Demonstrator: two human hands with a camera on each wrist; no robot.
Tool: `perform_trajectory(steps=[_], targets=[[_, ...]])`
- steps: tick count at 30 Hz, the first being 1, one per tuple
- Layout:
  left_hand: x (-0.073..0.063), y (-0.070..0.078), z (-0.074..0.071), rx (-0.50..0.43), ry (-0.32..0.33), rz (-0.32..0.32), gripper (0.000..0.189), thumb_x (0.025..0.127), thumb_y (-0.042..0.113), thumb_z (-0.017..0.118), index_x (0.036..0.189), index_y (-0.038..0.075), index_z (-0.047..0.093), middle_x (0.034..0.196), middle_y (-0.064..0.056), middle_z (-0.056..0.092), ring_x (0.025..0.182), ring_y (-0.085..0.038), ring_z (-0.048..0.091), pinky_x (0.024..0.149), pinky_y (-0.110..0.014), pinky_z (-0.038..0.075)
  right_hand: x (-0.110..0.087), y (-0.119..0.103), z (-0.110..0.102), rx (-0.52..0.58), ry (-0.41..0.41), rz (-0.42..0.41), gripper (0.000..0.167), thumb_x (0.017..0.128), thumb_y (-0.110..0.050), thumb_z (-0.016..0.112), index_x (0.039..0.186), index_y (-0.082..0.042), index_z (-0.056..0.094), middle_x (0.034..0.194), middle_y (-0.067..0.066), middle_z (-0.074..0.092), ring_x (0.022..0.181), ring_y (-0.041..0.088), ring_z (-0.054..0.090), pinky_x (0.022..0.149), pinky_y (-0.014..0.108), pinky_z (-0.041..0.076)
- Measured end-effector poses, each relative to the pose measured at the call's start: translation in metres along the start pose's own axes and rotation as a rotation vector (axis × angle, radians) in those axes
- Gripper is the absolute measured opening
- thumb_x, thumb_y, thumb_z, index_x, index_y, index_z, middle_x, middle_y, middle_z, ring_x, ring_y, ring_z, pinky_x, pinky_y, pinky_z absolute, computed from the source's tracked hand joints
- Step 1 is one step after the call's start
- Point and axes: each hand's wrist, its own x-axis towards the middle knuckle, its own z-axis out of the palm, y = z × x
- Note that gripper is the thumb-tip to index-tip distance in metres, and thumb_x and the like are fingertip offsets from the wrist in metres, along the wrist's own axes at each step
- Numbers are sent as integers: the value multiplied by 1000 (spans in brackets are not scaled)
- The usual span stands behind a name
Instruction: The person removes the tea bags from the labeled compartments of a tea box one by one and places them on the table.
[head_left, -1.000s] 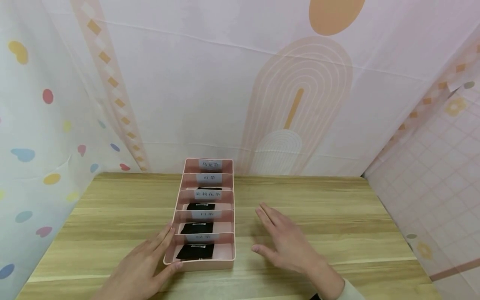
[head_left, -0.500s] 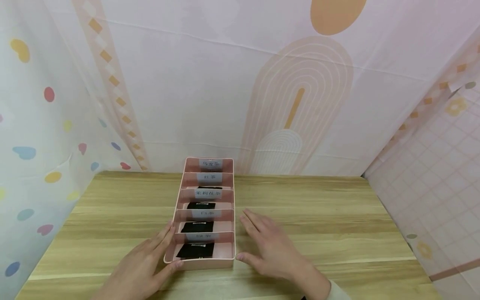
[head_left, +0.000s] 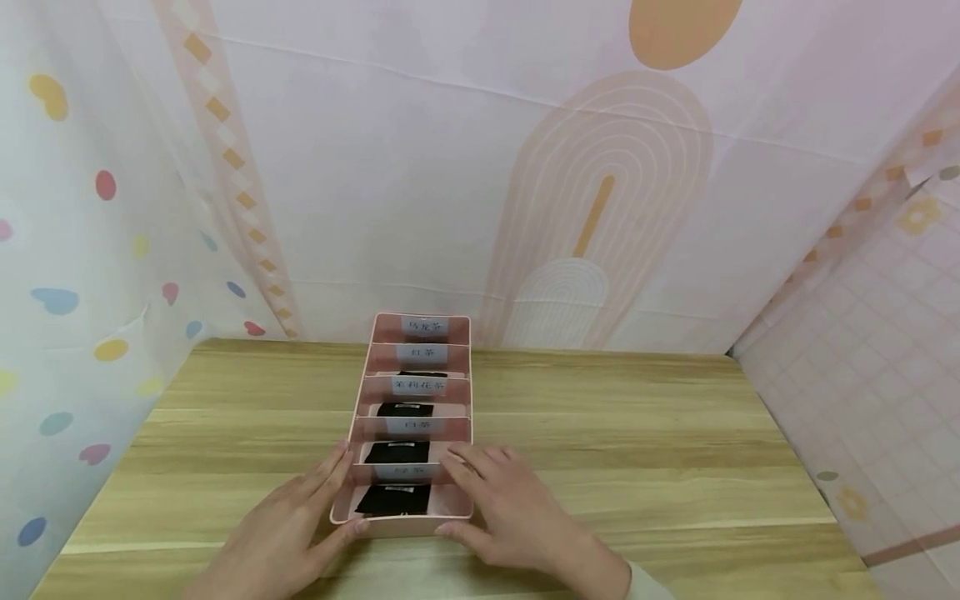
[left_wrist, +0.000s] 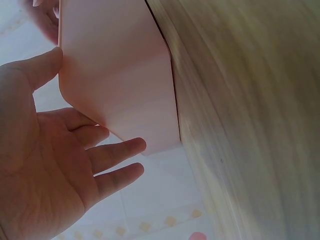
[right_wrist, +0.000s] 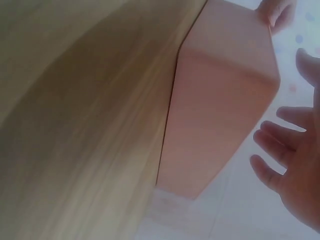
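Observation:
A long pink divided box (head_left: 401, 527) lies on the table, its compartments running from front to back. White labels with Chinese characters (head_left: 420, 386) stand along its dividers. Flat black sachets (head_left: 393, 500) lie in the nearer compartments. My left hand (head_left: 281, 525) rests at the box's front left corner, its thumb (left_wrist: 50, 62) on the front rim and fingers along the left side. My right hand (head_left: 517, 508) hovers at the front right corner with fingers spread. In the right wrist view its fingers (right_wrist: 272, 142) show just off the box's wall.
The wood-grain table (head_left: 637, 450) extends to both sides of the box. A patterned cloth backdrop (head_left: 390, 167) rises behind the table's far edge. More patterned cloth (head_left: 885, 333) closes off the right side, and a dotted cloth (head_left: 75, 333) the left.
My right hand has moved left across the table to the box's front right corner. The left hand has stayed at the front left corner, and the box keeps its place.

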Motion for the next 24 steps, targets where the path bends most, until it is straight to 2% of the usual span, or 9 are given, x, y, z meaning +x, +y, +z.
perform_trajectory(steps=[3,11,17,24], targets=[[0,0,-1,-4,-1,-2,83,96,53,72,152,-4,50,157,-17,50,128,-39,62,100,-55,54,4,-5,3,14,22,-42,71,102,-60,59,152,-11,54,149,3,56,136,19,52,106,41,48],[0,1,-2,-9,-11,-6,83,96,53,72,153,-3,50,158,-16,50,127,-39,63,100,-55,54,14,-17,11,-37,100,-132,54,100,-53,66,135,-11,67,130,1,64,121,16,59,99,33,48],[0,1,-1,-13,-15,-12,83,96,54,72,154,-1,49,159,-14,49,128,-38,62,100,-55,54,20,-22,17,-29,101,-158,39,104,-45,63,126,-13,69,122,-2,66,114,13,61,99,28,50],[0,0,0,-5,-8,-9,84,95,53,73,153,-2,50,157,-15,50,127,-37,63,100,-53,55,26,-27,23,-5,74,-147,27,105,-38,63,115,-15,74,111,-5,68,108,12,63,97,28,51]])
